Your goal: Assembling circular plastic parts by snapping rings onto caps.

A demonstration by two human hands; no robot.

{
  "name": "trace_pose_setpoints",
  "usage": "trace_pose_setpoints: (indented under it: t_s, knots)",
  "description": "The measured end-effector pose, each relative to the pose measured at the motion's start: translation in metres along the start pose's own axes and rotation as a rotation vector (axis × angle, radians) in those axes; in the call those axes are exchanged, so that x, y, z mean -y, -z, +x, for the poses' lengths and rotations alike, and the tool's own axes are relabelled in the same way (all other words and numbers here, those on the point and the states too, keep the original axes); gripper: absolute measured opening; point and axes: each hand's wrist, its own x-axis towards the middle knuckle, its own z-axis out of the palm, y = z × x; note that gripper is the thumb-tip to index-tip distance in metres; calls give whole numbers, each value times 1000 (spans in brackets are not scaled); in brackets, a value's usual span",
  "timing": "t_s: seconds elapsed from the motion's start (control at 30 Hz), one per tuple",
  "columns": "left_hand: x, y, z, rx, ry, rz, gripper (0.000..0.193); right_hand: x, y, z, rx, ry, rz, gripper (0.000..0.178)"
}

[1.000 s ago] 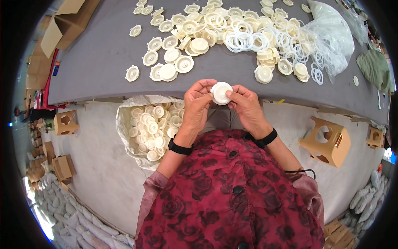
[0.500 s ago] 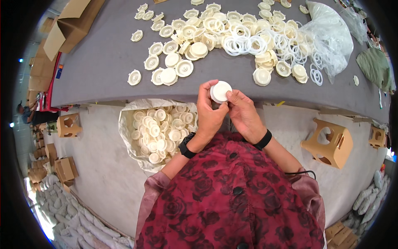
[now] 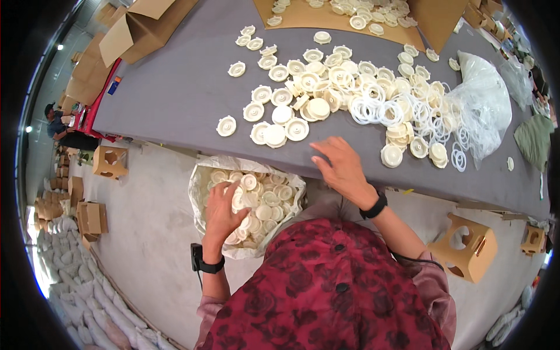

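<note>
My left hand (image 3: 221, 211) is over a white woven sack (image 3: 196, 189), its fingers and thumb spread apart. Cream plastic caps (image 3: 263, 213) fill the sack, some of them showing between the fingers and thumb. At the table's near edge my right hand (image 3: 345, 170) reaches forward with parted fingers and nothing in its grip. Closest to it on the tabletop is a cream cap (image 3: 297, 129) lying with its inner side up. Beyond lies a wide spread of similar caps, with translucent white rings (image 3: 368, 109) heaped over their right part.
A clear plastic bag (image 3: 481, 111) lies right of the rings. At the back stands a cardboard box (image 3: 350, 29) with more caps. Another open carton (image 3: 146, 29) sits at the table's far left. A cardboard stool (image 3: 466, 248) stands on the floor at right; a person (image 3: 64, 125) is far left.
My hands have separated, and the white cap they held together is out of them. The left moved down over the sack, the right forward to the table edge. The view has shifted left and forward.
</note>
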Motion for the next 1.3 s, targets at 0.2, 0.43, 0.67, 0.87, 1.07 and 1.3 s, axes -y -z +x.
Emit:
trace_pose_setpoints:
  t_s: [0.2,0.43,0.67,0.87,1.07,1.3]
  knots:
    - [-35,-35,57,-222,-137,-246,54,-11,-35,40,74,106,-564,19]
    - [-64,-85,143,-334,-402,3,30,-16,-10,29,98,127,-391,11]
    - [-70,-82,150,-448,-416,-78,16,-29,33,90,-195,24,-564,12]
    - [-72,-80,140,-367,3,-828,5,-60,39,111,-148,3,-674,9]
    - [-69,-74,146,60,305,-1700,10,-44,56,103,-350,-194,-71,6]
    - [-92,-89,151,58,387,-1868,13,5,24,60,-215,229,-365,15]
